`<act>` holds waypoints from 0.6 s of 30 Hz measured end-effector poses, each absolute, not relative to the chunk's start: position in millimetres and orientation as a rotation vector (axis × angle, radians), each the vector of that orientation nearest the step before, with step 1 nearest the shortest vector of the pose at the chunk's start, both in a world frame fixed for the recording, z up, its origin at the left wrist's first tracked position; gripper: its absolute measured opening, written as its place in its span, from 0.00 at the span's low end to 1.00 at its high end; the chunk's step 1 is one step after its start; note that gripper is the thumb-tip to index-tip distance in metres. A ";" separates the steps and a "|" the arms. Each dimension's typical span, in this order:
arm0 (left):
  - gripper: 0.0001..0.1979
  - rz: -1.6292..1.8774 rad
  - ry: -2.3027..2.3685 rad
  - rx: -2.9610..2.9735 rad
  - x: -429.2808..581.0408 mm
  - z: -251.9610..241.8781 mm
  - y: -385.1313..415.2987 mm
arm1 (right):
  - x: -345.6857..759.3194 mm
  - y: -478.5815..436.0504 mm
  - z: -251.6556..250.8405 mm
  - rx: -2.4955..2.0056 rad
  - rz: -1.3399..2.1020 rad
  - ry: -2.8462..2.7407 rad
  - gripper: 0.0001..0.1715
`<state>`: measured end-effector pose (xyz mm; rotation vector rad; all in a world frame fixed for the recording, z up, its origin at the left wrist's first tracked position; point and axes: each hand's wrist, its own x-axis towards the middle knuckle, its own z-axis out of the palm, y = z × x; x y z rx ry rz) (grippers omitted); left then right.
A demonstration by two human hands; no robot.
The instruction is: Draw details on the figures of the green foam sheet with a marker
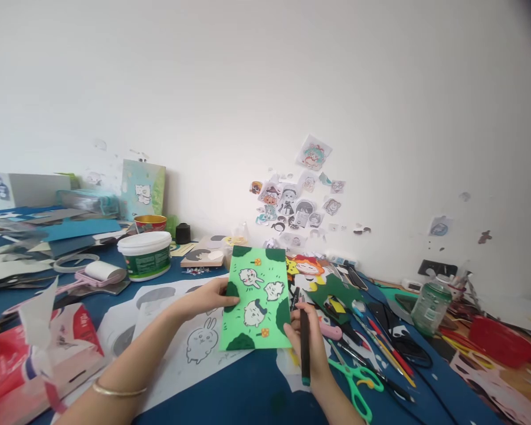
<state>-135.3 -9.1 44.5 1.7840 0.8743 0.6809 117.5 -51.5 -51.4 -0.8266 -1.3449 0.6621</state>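
Remotely, I hold the green card above the drawing sheets: left hand pinching its left edge, right hand grasping the marker and steadying the lower right edge. Grip only the margins, clear of the figures.

Drawing sheet on table, left of card. Tub behind sheet. Scissors right of card, jar farther right. Drawings on wall behind table.

Craft corner, character cut-outs on a white wall; blue-covered table, green scissors, paper sheets
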 end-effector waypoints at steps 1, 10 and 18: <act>0.22 0.731 0.902 1.759 -135.5 45.0 -8.2 | 115.9 -52.8 -50.6 -0.818 0.690 -1.366 0.19; 0.22 0.612 1.096 1.603 -168.5 45.6 1.8 | 125.4 -70.4 -39.0 -0.771 0.750 -1.348 0.19; 0.16 0.431 1.254 1.853 -138.2 23.2 9.3 | 119.8 -78.2 -32.7 -0.877 0.918 -1.644 0.12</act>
